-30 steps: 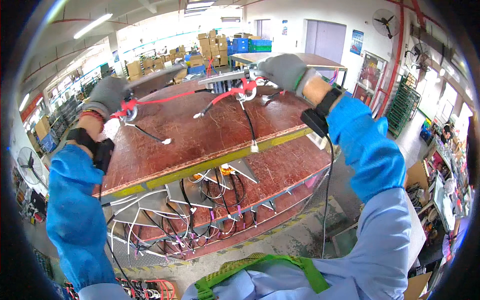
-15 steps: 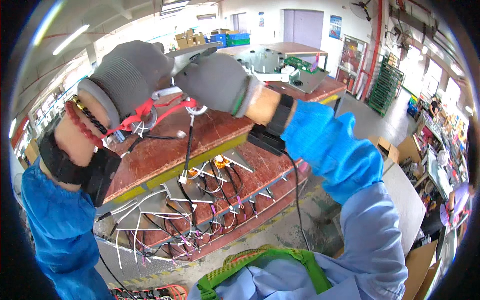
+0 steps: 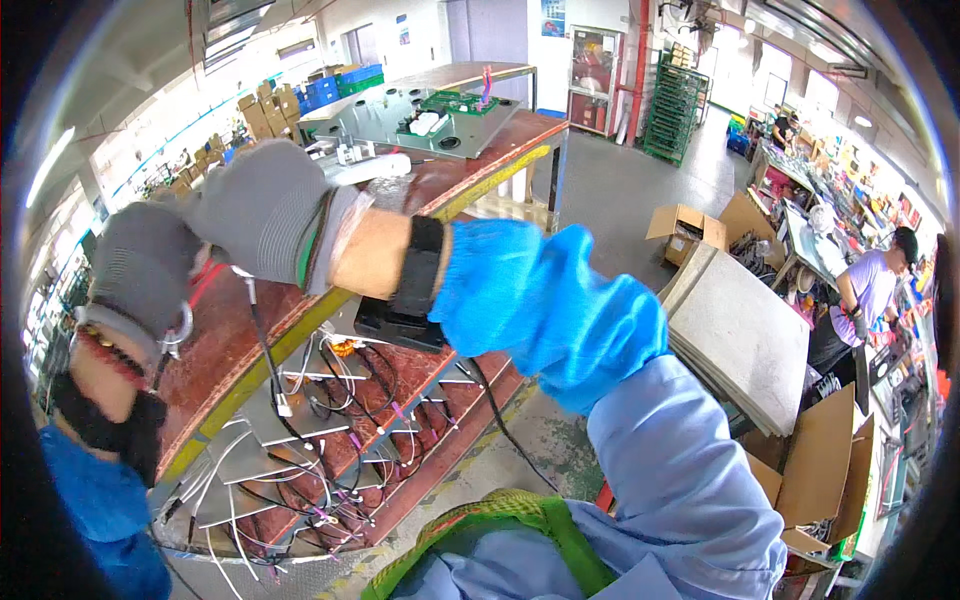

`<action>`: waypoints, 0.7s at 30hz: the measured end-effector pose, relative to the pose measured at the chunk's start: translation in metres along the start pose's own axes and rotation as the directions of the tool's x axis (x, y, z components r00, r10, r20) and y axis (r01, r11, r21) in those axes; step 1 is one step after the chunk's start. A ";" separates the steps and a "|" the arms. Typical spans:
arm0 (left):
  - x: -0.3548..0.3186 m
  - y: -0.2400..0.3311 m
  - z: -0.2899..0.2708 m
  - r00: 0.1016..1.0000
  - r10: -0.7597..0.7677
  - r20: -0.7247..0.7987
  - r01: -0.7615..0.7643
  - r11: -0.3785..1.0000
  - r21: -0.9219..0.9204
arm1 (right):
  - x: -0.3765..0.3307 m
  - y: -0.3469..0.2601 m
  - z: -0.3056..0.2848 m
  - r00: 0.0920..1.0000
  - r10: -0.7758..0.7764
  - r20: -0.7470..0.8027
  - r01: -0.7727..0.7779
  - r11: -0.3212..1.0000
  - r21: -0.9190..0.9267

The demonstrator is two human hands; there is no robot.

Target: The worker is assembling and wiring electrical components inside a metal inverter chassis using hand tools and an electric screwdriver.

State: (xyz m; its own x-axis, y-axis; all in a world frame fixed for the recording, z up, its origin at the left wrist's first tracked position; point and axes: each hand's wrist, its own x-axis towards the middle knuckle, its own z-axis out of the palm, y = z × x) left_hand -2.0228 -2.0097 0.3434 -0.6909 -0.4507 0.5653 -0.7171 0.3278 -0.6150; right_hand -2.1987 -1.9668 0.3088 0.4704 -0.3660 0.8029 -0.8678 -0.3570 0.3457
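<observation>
Both my hands wear grey gloves and are raised close to the camera, touching each other. My left hand (image 3: 140,270) is closed on a bundle of red wires (image 3: 205,275), and a metal ring (image 3: 180,325) hangs at its wrist side. My right hand (image 3: 265,215) is closed over the same wire bundle from the right. A thin black cable (image 3: 265,350) drops from between the hands to a small white connector (image 3: 284,407). The hands hide most of the bundle. Blue sleeves cover both forearms, and a black band sits on each wrist.
Below the hands is a brown workbench with a yellow edge (image 3: 250,370) and a lower shelf of loose wires (image 3: 330,440). A grey metal panel with a green circuit board (image 3: 440,110) lies further back. Stacked grey boards (image 3: 740,340), cardboard boxes and a person in purple (image 3: 870,290) are on the right.
My hands came together from wide apart and lifted the wire bundle off the bench toward the camera. The view has swung to the right.
</observation>
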 end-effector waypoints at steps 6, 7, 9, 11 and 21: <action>0.025 -0.077 -0.046 0.933 0.003 0.360 -0.139 0.925 0.353 | -0.107 0.207 -0.067 0.935 0.162 -0.316 -0.219 0.964 -0.152; 0.028 -0.087 -0.056 0.932 0.039 0.361 -0.166 0.930 0.328 | -0.141 0.252 -0.057 0.960 0.245 -0.136 -0.277 0.899 -0.338; 0.022 -0.117 -0.060 0.944 0.147 0.296 -0.225 0.942 0.249 | -0.190 0.304 -0.010 0.914 0.315 0.256 -0.175 0.874 -0.452; 0.020 -0.133 -0.071 0.937 0.177 0.301 -0.263 0.924 0.278 | -0.216 0.336 0.035 0.921 0.243 0.305 -0.066 0.867 -0.493; 0.025 -0.171 -0.132 0.946 0.060 0.317 -0.107 0.985 0.133 | -0.200 0.341 0.080 0.960 0.109 0.257 -0.062 0.981 -0.186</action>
State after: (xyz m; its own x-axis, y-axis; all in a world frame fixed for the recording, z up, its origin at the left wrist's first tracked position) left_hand -1.9296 -1.9673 0.5357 -0.6679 -0.6702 0.3236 -0.6203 0.2611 -0.7396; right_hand -2.5758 -2.0840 0.2269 0.3981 -0.6111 0.6841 -0.9098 -0.1678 0.3795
